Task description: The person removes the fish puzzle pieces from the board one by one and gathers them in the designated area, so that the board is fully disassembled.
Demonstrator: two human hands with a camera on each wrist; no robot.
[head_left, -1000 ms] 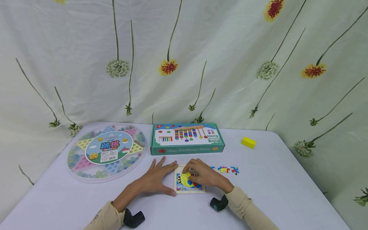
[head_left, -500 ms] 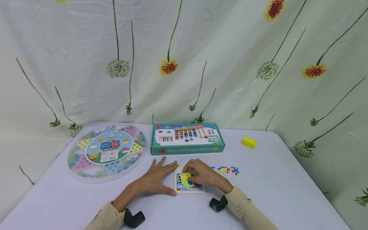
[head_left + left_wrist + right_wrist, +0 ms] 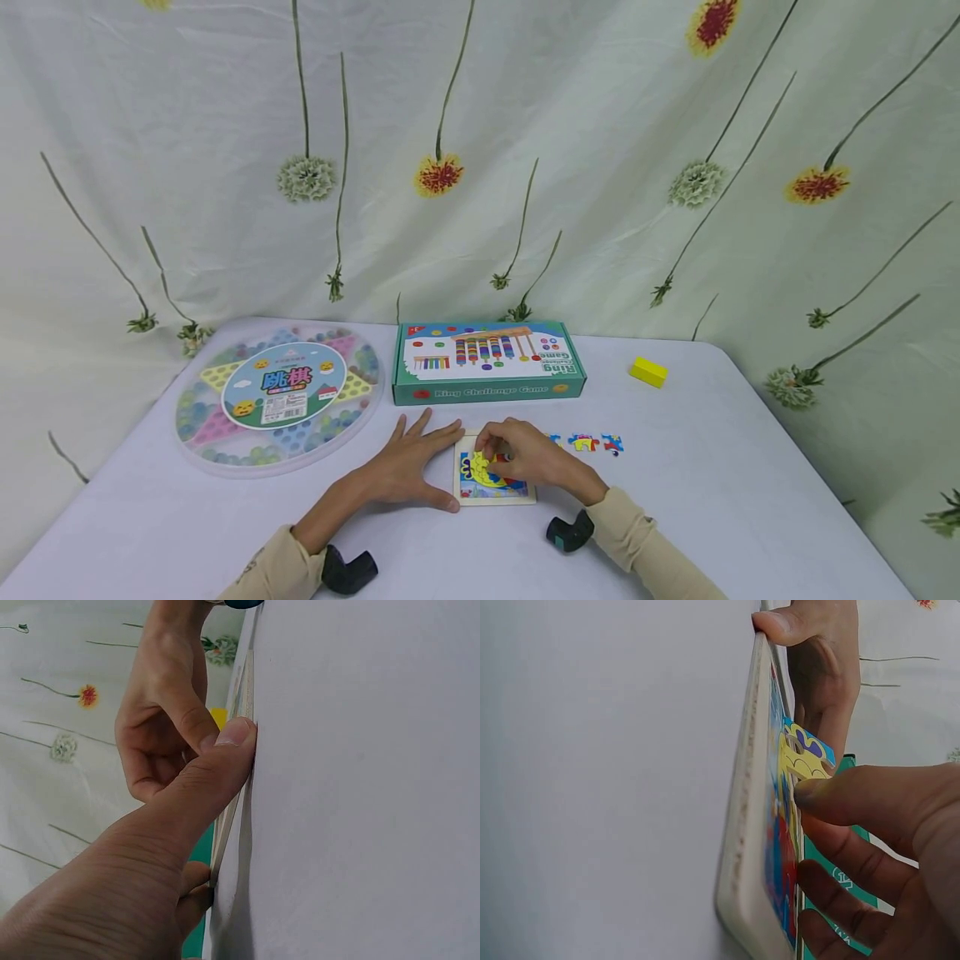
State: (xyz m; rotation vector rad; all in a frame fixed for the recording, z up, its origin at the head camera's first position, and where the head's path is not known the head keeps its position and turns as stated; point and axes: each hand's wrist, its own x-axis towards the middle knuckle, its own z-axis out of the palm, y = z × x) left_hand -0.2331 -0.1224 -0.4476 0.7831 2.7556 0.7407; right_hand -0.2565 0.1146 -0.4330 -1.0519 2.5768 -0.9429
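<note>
A small square jigsaw puzzle with a pale wooden frame (image 3: 497,502) lies on the table between my hands. My left hand (image 3: 408,462) rests along its left side, fingers spread, thumb at the near left corner. In the left wrist view, that thumb (image 3: 206,765) lies against the frame's edge. My right hand (image 3: 528,457) is over the picture. In the right wrist view, its thumb and index finger pinch a yellow, blue and purple puzzle piece (image 3: 814,754), which stands tilted up from the picture. Several loose puzzle pieces (image 3: 583,442) lie right of the frame, partly hidden by my right hand.
Behind the puzzle stands a green Ring Challenge Game box (image 3: 489,390). A round, clear-lidded Chinese checkers set (image 3: 285,379) lies at the left. A yellow block (image 3: 648,372) sits at the back right. A floral cloth (image 3: 600,167) hangs behind the table.
The yellow puzzle piece has shifted and tipped up slightly under my right fingers, which have moved a little. My left hand, the frame and the loose pieces have stayed in place.
</note>
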